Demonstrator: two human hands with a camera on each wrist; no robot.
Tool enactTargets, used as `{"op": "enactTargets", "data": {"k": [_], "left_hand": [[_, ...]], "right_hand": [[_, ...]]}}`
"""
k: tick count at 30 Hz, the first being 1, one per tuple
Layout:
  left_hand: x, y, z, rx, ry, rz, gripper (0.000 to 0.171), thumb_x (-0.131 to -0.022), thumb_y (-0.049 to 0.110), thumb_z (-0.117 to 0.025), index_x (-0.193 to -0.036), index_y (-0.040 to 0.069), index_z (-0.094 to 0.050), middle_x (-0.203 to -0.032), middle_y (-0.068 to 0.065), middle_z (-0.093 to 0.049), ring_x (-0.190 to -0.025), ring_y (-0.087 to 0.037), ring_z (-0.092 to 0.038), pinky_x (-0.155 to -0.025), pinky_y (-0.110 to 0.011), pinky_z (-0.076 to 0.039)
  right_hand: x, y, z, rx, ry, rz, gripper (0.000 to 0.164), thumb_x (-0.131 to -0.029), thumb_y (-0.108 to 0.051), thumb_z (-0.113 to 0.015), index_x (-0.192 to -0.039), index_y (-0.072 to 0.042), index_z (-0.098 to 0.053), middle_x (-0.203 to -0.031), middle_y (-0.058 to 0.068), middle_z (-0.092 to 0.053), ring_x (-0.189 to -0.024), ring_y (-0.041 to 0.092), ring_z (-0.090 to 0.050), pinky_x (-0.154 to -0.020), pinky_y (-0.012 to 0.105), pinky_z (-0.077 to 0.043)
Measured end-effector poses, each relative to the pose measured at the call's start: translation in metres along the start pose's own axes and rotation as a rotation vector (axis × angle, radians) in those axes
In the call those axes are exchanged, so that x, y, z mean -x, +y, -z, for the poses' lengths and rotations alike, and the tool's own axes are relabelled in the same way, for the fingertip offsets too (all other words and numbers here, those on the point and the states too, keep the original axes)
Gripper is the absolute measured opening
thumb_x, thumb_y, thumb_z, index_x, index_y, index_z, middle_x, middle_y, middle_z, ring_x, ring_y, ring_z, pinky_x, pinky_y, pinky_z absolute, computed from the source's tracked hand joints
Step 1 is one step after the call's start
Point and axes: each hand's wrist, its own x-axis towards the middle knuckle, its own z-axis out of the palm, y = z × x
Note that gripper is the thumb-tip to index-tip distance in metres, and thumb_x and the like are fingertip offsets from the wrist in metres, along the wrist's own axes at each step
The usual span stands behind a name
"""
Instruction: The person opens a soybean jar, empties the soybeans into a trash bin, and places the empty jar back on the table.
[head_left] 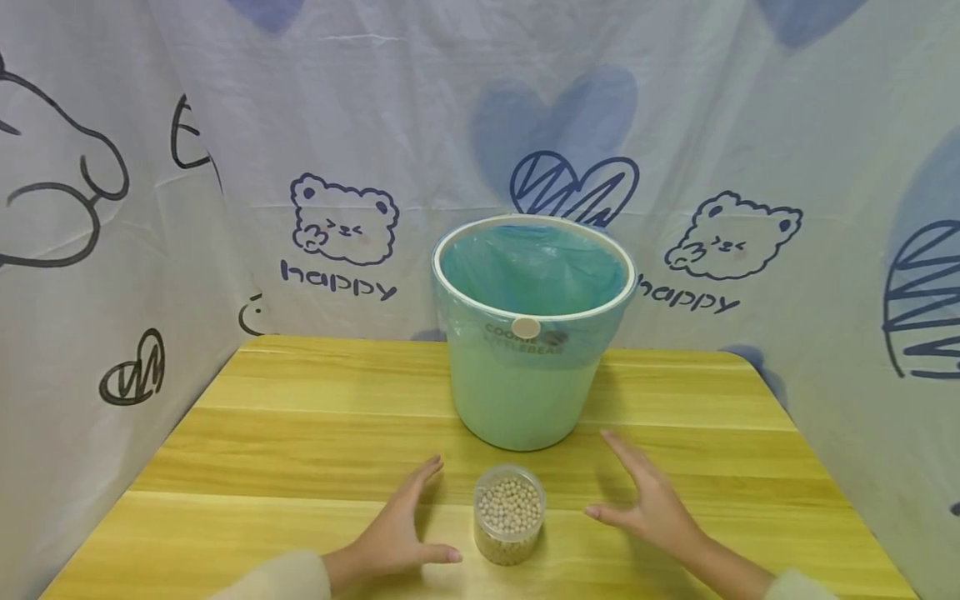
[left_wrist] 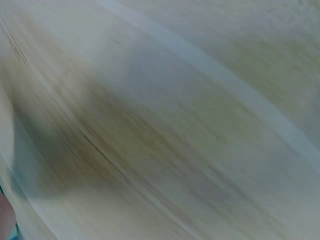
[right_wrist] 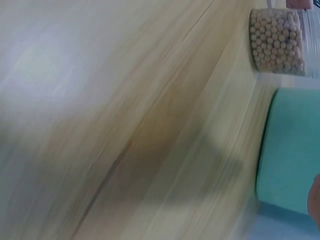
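A clear round jar [head_left: 507,514] full of small pale beige balls stands upright near the front of the table. To its left my left hand [head_left: 395,531] is held with fingers extended and thumb spread, apart from the jar. On the other side my right hand [head_left: 655,508] has its fingers and thumb spread too, touching nothing. In the right wrist view the jar [right_wrist: 277,42] shows at the upper right, beside the mint-green bin [right_wrist: 292,150]. Only a sliver of a finger [left_wrist: 6,217] appears in the blurred left wrist view.
Behind the jar stands the mint-green bin [head_left: 525,392], upright, with a white rim and a blue plastic liner [head_left: 532,267] inside. The wood-grain table [head_left: 300,417] reaches back to a white curtain [head_left: 420,108] printed with bears and hearts.
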Motion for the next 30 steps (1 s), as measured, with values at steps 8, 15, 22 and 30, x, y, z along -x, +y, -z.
{"op": "enactTargets", "data": {"k": [8,15,22,30], "left_hand": [[-0.004,0.004,-0.011,0.033,0.014,-0.028,0.108,-0.062,0.041,-0.083,-0.144,0.001,-0.024,-0.148,-0.022,-0.03,-0.133,-0.043,-0.032,-0.105,-0.064,-0.03],[-0.007,0.008,-0.019,0.027,-0.004,-0.027,0.106,-0.062,0.043,-0.083,-0.143,0.001,-0.027,-0.141,-0.022,-0.04,-0.126,-0.042,-0.042,-0.1,-0.064,-0.036],[-0.013,0.012,-0.026,0.052,-0.014,-0.027,0.108,-0.06,0.044,-0.084,-0.142,0.001,-0.029,-0.14,-0.02,-0.042,-0.124,-0.037,-0.045,-0.099,-0.058,-0.042],[-0.018,0.011,-0.033,0.084,-0.012,-0.097,0.105,-0.059,0.043,-0.084,-0.139,-0.001,-0.032,-0.137,-0.014,-0.047,-0.123,-0.032,-0.048,-0.1,-0.052,-0.043]], "right_hand": [[-0.002,-0.005,-0.011,-0.093,-0.05,0.113,0.095,-0.064,-0.027,-0.082,-0.144,-0.012,-0.034,-0.14,0.027,-0.038,-0.122,0.051,-0.04,-0.088,0.07,-0.041],[-0.006,-0.013,-0.021,-0.147,-0.104,0.14,0.097,-0.062,-0.024,-0.083,-0.144,-0.012,-0.033,-0.143,0.022,-0.038,-0.125,0.047,-0.038,-0.092,0.068,-0.04],[-0.012,-0.023,-0.03,-0.151,-0.115,0.162,0.097,-0.061,-0.033,-0.083,-0.142,-0.008,-0.035,-0.141,0.022,-0.041,-0.124,0.044,-0.041,-0.093,0.063,-0.042],[-0.013,-0.031,-0.042,-0.174,-0.162,0.152,0.101,-0.059,-0.034,-0.084,-0.143,-0.01,-0.034,-0.14,0.023,-0.041,-0.122,0.044,-0.045,-0.092,0.063,-0.043]]}}
